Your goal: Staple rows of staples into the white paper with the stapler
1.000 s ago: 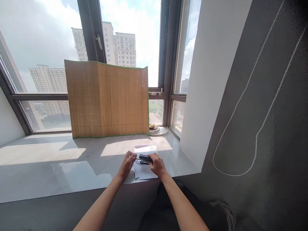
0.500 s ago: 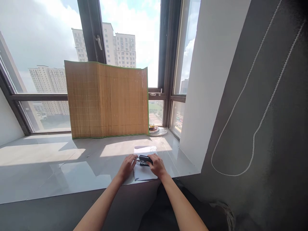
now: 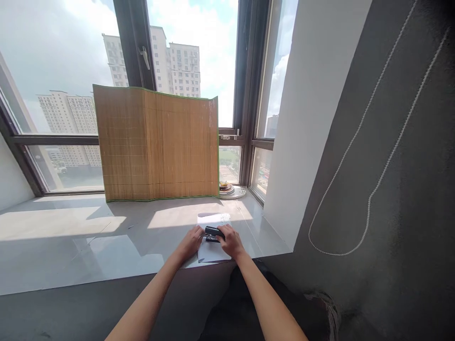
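Note:
A black stapler [image 3: 213, 231] is over white paper [image 3: 213, 256] near the front edge of the sill. Its upper arm stands apart from the base, leaving a gap between them. My right hand [image 3: 232, 241] grips the stapler's right end, thumb and fingers closed round it. At the stapler's left end is my left hand [image 3: 191, 242], beside the paper's left edge. Its fingers are bent and pressed together; whatever they pinch, if anything, is hidden or too small to make out. Faint printing shows at the paper's top right corner.
Behind the paper, a bamboo mat [image 3: 159, 147] with green edging stands upright against the window. Stacked plates [image 3: 232, 192] sit at its right, near the corner. The pale glossy sill [image 3: 117, 258] runs left, and a beaded cord [image 3: 337, 177] hangs along the right wall.
My left hand's fingers have drawn in and curled more at the stapler's left end. The right hand keeps its grip. The whole view has shifted slightly.

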`<state>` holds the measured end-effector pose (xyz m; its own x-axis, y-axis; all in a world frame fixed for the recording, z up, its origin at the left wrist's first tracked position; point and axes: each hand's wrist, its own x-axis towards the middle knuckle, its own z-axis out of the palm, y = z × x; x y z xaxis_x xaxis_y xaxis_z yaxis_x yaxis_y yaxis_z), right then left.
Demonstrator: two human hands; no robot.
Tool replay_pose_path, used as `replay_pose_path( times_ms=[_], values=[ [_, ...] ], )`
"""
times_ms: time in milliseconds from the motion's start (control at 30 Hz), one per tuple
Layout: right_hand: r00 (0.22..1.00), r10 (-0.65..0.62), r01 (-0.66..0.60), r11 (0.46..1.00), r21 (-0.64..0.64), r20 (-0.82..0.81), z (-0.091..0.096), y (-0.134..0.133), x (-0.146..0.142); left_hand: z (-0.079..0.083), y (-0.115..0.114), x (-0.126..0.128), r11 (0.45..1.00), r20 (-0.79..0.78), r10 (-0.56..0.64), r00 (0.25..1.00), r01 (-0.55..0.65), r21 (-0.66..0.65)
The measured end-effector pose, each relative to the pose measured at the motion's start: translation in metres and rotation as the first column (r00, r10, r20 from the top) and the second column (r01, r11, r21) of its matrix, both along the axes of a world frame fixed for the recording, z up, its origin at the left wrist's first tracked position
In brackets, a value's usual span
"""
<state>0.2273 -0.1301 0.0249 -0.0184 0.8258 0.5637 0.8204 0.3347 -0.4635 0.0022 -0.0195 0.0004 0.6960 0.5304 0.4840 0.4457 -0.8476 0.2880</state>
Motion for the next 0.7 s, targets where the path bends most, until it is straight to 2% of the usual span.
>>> replay_pose_path(
  times_ms=[367, 533, 700],
  values=[
    [0.999, 0.031, -0.032, 0.999, 0.044, 0.022, -0.0057, 0.0021, -0.0011, 0.0006, 0.0032, -0.0018, 0.999, -0.007, 0.043, 0.999, -0.043, 0.03],
    [0.998, 0.048, -0.051, 0.995, 0.081, 0.043, -0.0053, 0.0019, -0.001, 0.002, 0.0004, -0.0019, 0.999, 0.05, 0.032, 0.998, -0.031, -0.023],
    [0.997, 0.065, -0.067, 0.994, 0.091, 0.028, -0.0069, 0.0025, 0.0, 0.005, 0.0011, -0.0062, 0.987, 0.17, -0.02, 0.985, 0.047, -0.156]
  ],
)
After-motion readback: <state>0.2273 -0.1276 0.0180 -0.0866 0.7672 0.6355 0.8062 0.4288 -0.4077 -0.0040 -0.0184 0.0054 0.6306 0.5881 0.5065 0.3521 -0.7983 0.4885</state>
